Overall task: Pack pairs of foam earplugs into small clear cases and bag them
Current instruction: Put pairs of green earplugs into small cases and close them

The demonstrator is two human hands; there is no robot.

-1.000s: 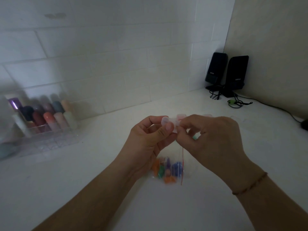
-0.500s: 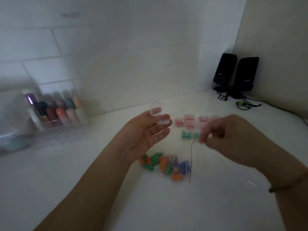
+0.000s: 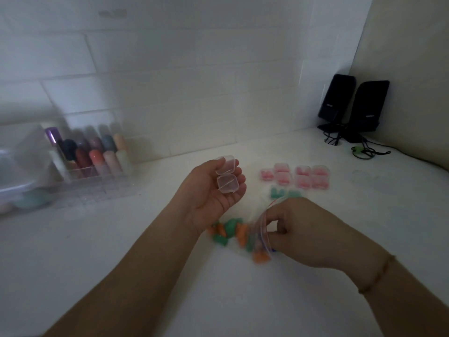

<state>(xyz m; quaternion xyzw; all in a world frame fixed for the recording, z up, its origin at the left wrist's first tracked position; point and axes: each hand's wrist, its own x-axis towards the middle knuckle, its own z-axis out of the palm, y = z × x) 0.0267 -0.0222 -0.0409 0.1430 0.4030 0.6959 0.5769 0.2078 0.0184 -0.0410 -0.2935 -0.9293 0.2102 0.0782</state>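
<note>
We see the left hand [image 3: 213, 190] held palm up above the white bench [image 3: 121, 263], its fingers [image 3: 239, 177] loosely cupped around an open clear hinged case [image 3: 226, 173]; both halves of the case lie spread across the fingertips and appear to hold nothing. We see the right hand [image 3: 308, 232] lower and to the right, near the bench surface, with thumb and fingers curled to pinch the mouth of a clear zip bag [image 3: 261, 229] that has a red seal line. The bag lies on the bench between the two forearms and contains loose foam earplugs [image 3: 233, 232] in green, orange and a hint of blue; the image is blurred, so we cannot tell the count or whether all sit inside the bag. Beyond the right hand, a group of closed clear cases with pink earplugs [image 3: 296, 176] rests on the bench in roughly two rows, and just in front of them are two cases with green earplugs [image 3: 285, 193]. At the left, against the tiled wall [image 3: 170, 69], stands a clear acrylic organiser [image 3: 97, 181] holding upright tubes with caps of several colours. A clear lidded container [image 3: 14, 186] sits at the far left edge. In the far right corner stand two black speakers [image 3: 352, 105] with cables [image 3: 364, 152] trailing on the bench.
</note>
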